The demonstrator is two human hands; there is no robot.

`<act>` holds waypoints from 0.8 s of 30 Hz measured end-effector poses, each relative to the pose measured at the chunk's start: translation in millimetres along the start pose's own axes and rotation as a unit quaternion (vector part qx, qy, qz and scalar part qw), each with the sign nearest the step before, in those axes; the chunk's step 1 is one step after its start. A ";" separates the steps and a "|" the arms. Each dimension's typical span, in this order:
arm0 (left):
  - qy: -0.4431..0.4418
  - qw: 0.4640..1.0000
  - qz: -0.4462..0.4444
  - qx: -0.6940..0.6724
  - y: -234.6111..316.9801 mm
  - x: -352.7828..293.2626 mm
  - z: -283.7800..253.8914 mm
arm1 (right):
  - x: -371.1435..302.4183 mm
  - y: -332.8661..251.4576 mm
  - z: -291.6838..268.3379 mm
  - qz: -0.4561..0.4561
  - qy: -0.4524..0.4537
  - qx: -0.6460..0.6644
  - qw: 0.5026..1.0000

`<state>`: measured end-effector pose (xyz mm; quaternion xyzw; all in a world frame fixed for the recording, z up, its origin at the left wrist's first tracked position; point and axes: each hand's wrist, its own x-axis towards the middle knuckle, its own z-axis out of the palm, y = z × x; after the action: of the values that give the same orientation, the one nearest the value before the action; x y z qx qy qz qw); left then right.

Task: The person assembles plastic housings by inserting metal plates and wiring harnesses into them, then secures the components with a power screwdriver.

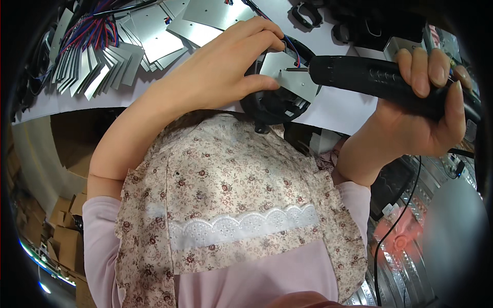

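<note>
My right hand (408, 126) is closed around a black electric screwdriver (359, 75), held level. Its thin metal bit points left, and the tip is over a small silver metal plate (298, 86). This plate lies on a round black housing (257, 106) at the table's near edge. My left hand (221, 74) steadies the housing, with its fingers curled at the far side and the thumb by the plate's left edge. Red and blue wires (296, 51) run beside the plate. Whether the bit touches a screw is too small to tell.
Fanned silver plates with red and blue wires (90, 66) lie at the far left of the white table (341, 105), beside larger loose plates (151, 31). Black parts (307, 15) sit at the back right. Below right hangs a black cable (395, 233); cardboard boxes (68, 244) stand lower left.
</note>
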<state>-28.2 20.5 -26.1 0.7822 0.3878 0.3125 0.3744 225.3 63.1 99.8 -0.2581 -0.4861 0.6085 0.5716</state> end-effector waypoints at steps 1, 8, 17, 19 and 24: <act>0.000 1.000 0.003 0.005 -0.7 0.2 0.1 | 0.8 1.6 -3.4 0.005 -0.002 0.008 1.000; -0.001 1.000 -0.007 -0.020 0.3 0.7 2.7 | 3.5 11.2 -11.5 0.018 -0.029 0.037 0.999; 0.002 1.000 -0.022 -0.015 3.8 0.2 3.7 | 30.3 16.9 1.5 0.033 -0.255 -0.048 0.965; -0.006 1.000 -0.025 -0.017 3.5 0.6 4.5 | 28.1 19.9 2.9 0.030 -0.254 -0.033 0.966; -0.016 0.999 -0.025 -0.011 4.5 1.6 3.6 | 8.5 25.6 44.1 0.015 -0.148 -0.034 0.988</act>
<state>-22.9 18.8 -23.9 0.7732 0.3978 0.2943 0.3966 173.7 61.3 96.5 -0.1923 -0.5818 0.6315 0.4752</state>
